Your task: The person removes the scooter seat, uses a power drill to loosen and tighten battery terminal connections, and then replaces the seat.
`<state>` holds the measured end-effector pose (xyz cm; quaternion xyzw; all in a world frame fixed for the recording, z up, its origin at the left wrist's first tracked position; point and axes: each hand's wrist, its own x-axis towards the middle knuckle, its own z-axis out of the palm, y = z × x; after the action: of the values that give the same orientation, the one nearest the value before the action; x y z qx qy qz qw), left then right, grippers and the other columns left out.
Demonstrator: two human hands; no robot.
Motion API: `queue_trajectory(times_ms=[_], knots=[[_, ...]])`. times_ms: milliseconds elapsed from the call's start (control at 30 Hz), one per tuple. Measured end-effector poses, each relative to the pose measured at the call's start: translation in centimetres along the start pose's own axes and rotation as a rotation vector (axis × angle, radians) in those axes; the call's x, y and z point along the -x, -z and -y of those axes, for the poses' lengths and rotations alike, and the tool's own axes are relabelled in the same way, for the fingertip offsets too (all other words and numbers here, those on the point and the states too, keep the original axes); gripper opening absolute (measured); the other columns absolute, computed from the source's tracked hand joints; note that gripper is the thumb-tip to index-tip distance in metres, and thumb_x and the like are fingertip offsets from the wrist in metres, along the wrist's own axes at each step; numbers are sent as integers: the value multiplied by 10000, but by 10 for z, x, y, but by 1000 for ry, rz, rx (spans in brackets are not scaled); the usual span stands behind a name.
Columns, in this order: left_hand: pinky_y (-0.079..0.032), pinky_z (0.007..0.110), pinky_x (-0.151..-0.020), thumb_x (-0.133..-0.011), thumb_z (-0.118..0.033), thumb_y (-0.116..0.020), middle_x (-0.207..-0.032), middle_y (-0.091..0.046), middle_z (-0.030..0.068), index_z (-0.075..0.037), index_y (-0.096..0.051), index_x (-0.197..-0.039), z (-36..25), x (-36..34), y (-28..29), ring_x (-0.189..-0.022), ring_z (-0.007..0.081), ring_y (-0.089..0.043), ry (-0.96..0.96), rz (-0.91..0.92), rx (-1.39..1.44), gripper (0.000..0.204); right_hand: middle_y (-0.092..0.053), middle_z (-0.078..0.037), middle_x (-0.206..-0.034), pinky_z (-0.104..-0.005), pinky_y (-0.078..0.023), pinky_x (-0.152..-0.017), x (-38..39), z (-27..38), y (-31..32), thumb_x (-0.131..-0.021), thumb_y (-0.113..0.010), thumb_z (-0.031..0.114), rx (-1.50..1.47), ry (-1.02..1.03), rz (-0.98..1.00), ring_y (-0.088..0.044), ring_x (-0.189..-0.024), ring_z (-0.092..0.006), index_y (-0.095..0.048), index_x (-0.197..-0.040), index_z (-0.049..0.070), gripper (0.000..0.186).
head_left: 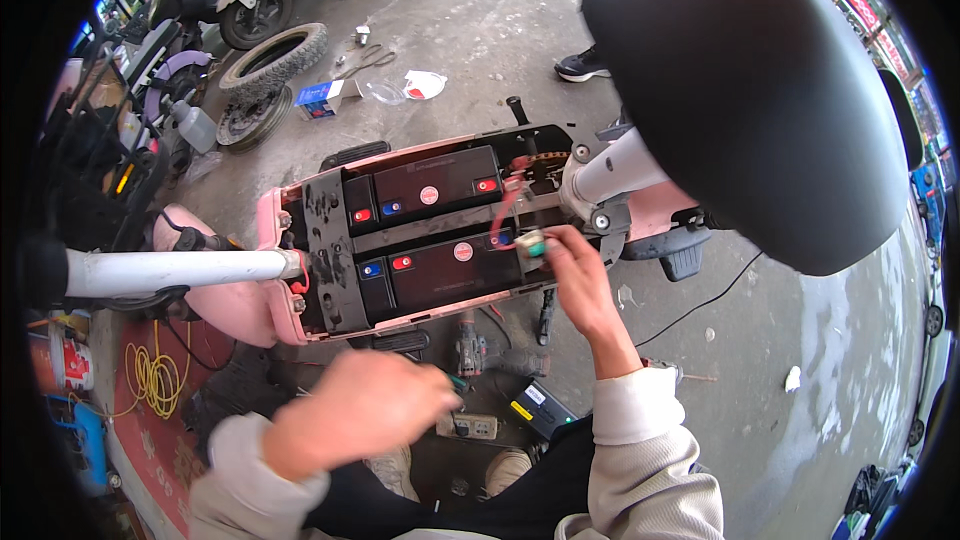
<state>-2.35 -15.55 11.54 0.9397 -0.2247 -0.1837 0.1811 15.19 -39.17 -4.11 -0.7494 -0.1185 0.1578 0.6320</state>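
Note:
My right hand [585,290] pinches a small green-and-cream connector [534,247] with a red wire [505,210] over the open deck of a pink electric scooter [270,305]. The deck holds two rows of black batteries [440,180] with red and blue terminals, beside a black metal strip. My left hand [370,400], blurred, is low in front of the deck, its fingers curled near a small green item [458,383]; what it holds, if anything, is unclear.
A power tool [475,350], power strip [467,426] and black charger box [540,408] lie near my feet. A tyre [275,60], small box [320,100] and parked scooter [260,15] are behind. A black seat [740,100] rises at right, with another person's shoe [580,68] beyond.

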Motion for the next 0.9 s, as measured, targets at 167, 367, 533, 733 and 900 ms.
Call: queue_trajectory(times_ms=[167,367,533,733,900], knots=[[-569,425,-727,-952,-295,-702,-757,-705,107,-66,-702,-953,-7,-5,-109,-758,319,-723,-146,-117,170,230,-692,-239,-1269,-420,-490,-1064,16,5,-9,-991,-615,111,604,261,-105,-647,-1221,-379,-616,-1347,-21,379],[-528,427,-687,-978,-310,-680,-648,-665,121,-65,-660,-787,25,3,-122,-670,346,-686,-323,268,280,312,-626,-33,-731,-263,-464,-629,78,48,47,-1028,-673,203,419,-148,-459,-573,-692,-81,-667,-904,-11,247],[-524,417,-860,-933,-147,-655,-919,-724,154,-41,-701,-1109,41,12,-112,-941,342,-700,-345,421,473,211,-649,-51,-860,-297,-523,-780,117,26,66,-1011,-564,58,598,-332,-144,-619,-836,-134,-661,-1161,-1,188],[-488,430,-1004,-884,-130,-683,-1176,-707,126,-23,-637,-1296,52,33,-127,-1118,332,-666,-391,575,226,428,-743,-173,-1027,-395,-549,-907,118,9,32,-948,-608,101,875,-558,313,-717,-979,-305,-609,-1357,25,416],[-500,392,-843,-864,-119,-615,-912,-692,104,-15,-672,-983,44,44,-135,-886,290,-668,-381,272,310,168,-763,-179,-1013,-406,-576,-857,110,21,35,-948,-678,136,849,-562,235,-743,-919,-300,-666,-1237,-6,322]])
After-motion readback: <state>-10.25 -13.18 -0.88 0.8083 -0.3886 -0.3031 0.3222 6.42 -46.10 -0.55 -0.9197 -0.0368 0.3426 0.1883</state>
